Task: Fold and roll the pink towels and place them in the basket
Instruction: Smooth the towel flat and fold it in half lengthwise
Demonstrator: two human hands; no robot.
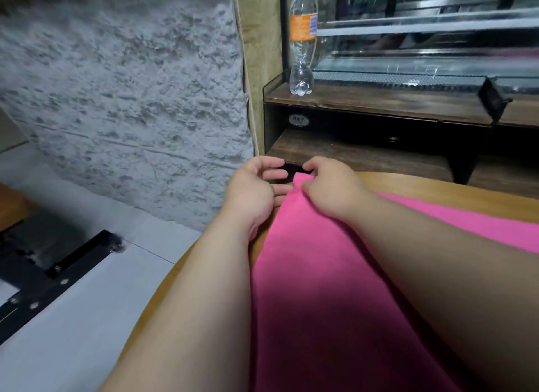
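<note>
Right hand [329,187] pinches the far corner of a pink towel [320,275] on the tabletop [437,194], left hand [253,193] loosely curled and empty beside it, apparently squaring the edge for folding.

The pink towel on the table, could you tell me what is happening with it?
A person has a pink towel stretched along a wooden table. Their right hand pinches its far corner. The left hand, fingers curled, is right beside that corner, though I cannot tell if it grips. The towel is not rolled yet, and no basket is in view.
</note>
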